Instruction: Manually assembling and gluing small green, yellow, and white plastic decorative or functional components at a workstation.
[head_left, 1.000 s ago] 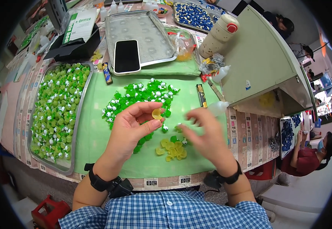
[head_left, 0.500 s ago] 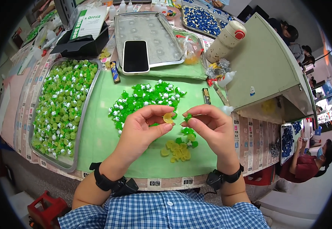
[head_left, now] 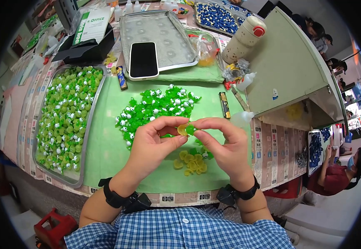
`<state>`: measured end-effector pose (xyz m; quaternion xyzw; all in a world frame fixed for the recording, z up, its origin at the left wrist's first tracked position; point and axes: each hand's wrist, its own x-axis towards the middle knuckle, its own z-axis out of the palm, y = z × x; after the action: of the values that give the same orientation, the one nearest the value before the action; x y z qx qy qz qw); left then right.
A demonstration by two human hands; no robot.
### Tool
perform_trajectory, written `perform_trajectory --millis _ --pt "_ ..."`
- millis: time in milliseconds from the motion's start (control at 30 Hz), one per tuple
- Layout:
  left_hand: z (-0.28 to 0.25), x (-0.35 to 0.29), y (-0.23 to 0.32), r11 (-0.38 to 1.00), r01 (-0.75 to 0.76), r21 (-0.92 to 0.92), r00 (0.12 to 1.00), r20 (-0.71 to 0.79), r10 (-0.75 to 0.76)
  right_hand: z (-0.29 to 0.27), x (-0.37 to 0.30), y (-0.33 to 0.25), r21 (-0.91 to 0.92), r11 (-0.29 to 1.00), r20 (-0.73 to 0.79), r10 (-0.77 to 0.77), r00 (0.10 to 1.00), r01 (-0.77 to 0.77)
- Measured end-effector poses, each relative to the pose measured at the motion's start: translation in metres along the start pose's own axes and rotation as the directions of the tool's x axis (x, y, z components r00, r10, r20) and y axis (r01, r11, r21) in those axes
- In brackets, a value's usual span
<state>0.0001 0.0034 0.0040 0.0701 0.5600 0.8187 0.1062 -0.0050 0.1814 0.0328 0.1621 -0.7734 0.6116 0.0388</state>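
Grn pcs (head_left: 157,106) on grn mat (head_left: 101,166)

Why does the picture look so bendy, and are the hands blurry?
Head view: a fisheye lens bows the table edge and leaves black corners; head view, middle: the left hand and right hand look fairly sharp; head view, right rim: the person in dark red looks tilted.

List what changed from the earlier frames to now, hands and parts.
The right hand, a blur over the table at first, took hold of a green piece, then brought it left to the yellow cup in the left hand; whether the two touch is hard to tell. Unchanged: left hand's hold on the cup, main green pile, filled metal tray, phone.
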Motion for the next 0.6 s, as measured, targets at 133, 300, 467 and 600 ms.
perform_trajectory --millis 133,300,467,600 --pt "-0.001 -0.001 -0.001 1.000 -0.006 0.027 1.000 0.003 0.006 0.002 0.002 0.001 -0.237 0.949 0.025 -0.208 0.978 0.208" --pt "0.000 -0.001 0.001 0.999 0.007 0.054 1.000 -0.009 -0.006 0.000 0.001 0.006 -0.188 0.964 -0.003 -0.190 0.982 0.186" --pt "0.002 -0.002 -0.001 0.998 0.016 0.059 1.000 -0.003 -0.015 0.003 0.000 0.007 -0.144 0.977 -0.030 -0.160 0.987 0.154" --pt "0.007 -0.003 -0.002 0.999 0.025 0.020 1.000 0.013 -0.025 0.011 -0.002 0.009 -0.109 0.985 -0.049 -0.138 0.989 0.132"
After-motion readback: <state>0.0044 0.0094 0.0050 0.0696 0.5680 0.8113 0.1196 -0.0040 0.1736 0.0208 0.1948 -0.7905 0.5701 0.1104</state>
